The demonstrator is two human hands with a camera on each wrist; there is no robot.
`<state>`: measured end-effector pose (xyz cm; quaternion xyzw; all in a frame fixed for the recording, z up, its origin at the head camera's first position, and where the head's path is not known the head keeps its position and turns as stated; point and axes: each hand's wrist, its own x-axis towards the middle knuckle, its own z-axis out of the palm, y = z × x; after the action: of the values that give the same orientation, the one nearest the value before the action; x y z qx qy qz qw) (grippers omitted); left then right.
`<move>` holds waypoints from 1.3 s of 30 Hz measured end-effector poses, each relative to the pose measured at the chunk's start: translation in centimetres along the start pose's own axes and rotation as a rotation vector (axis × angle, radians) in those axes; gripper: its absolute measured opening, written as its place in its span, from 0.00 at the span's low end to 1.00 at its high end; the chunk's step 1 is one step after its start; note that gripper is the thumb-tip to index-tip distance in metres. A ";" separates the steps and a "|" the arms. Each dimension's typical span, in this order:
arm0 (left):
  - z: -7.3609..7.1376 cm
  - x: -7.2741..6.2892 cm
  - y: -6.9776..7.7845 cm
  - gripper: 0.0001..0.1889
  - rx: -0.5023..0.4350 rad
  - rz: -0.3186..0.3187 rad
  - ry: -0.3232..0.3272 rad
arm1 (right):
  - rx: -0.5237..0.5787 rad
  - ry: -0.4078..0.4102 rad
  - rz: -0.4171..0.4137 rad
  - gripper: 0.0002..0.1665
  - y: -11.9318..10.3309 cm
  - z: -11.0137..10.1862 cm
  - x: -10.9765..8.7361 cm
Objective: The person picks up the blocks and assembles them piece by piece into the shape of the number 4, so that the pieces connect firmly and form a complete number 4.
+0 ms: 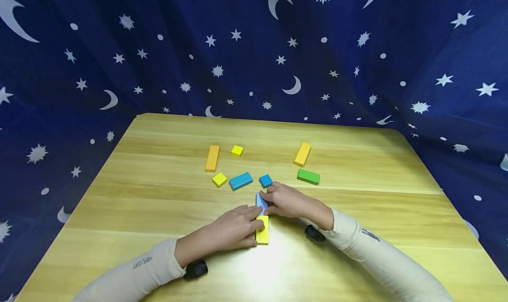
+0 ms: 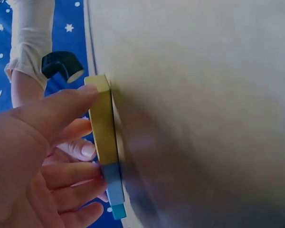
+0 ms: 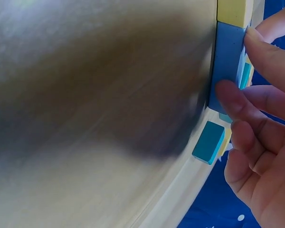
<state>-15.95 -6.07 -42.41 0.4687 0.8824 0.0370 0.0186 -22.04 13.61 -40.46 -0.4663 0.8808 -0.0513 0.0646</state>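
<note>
A yellow rectangular block (image 1: 262, 236) lies on the table with a light blue block (image 1: 260, 202) end to end against its far side. My left hand (image 1: 235, 228) holds the yellow block, its thumb at the near end and a finger over the top; another fingertip touches the light blue block. From the right, my right hand (image 1: 289, 200) pinches the light blue block between thumb and fingers, which cover part of its outline. Just beyond its fingertips sits a small blue block (image 1: 265, 180). In the right wrist view, the yellow block (image 3: 232, 12) and light blue block (image 3: 226, 59) meet flush.
Farther back on the wooden table (image 1: 119, 205) lie a blue block (image 1: 240, 181), two small yellow blocks (image 1: 219, 179), two orange blocks (image 1: 212, 158) and a green block (image 1: 308, 176). A dark blue curtain with moons and stars hangs behind the table.
</note>
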 end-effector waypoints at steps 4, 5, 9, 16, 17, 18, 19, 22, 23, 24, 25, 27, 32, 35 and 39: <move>-0.1 0.2 0.0 0.18 0.012 0.011 -0.011 | -0.002 -0.009 0.002 0.31 0.0 -0.1 0.0; -0.2 0.3 0.0 0.18 0.018 0.014 -0.011 | 0.000 -0.010 0.001 0.31 0.0 -0.1 0.0; -0.2 0.5 -0.1 0.20 0.058 0.042 0.018 | 0.007 -0.015 -0.002 0.31 0.0 -0.1 0.1; -0.1 1.0 -0.4 0.19 0.143 0.043 0.091 | 0.025 -0.009 -0.006 0.27 0.0 0.1 0.2; 0.0 1.1 -0.4 0.18 0.149 0.037 0.088 | 0.025 -0.005 -0.008 0.26 0.0 0.1 0.2; 0.1 1.2 -0.4 0.18 0.152 0.030 0.085 | 0.026 -0.001 -0.010 0.25 0.0 0.1 0.2; 0.1 1.2 -0.5 0.18 0.146 0.024 0.083 | 0.026 0.000 -0.008 0.25 0.0 0.1 0.2; 0.2 1.4 -0.6 0.18 0.107 0.002 0.067 | 0.041 0.000 -0.003 0.25 0.1 0.1 0.2; 0.2 1.4 -0.7 0.18 0.088 -0.002 0.062 | 0.052 0.001 -0.003 0.25 0.2 0.0 0.2; 0.2 1.5 -0.7 0.18 0.072 -0.003 0.057 | 0.069 0.002 -0.003 0.26 0.3 0.0 0.1; 0.2 1.5 -0.8 0.17 0.055 -0.004 0.050 | 0.088 0.000 -0.003 0.27 0.4 -0.1 0.1; 0.1 1.4 -0.9 0.16 0.021 -0.005 0.036 | 0.123 0.017 -0.023 0.27 0.8 -0.1 0.1; 0.1 1.2 -1.0 0.15 -0.046 -0.016 0.006 | 0.247 0.071 0.005 0.26 2.3 -0.2 0.2; 0.2 1.2 -1.0 0.15 -0.048 -0.012 0.013 | 0.307 0.126 0.087 0.25 3.4 -0.2 0.6; 0.2 1.3 -1.1 0.16 -0.021 0.010 0.033 | 0.276 0.214 0.162 0.25 4.5 -0.1 1.1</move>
<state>-17.52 -5.63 -42.73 0.4723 0.8797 0.0544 0.0087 -26.33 15.16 -41.10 -0.3725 0.9019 -0.2153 0.0378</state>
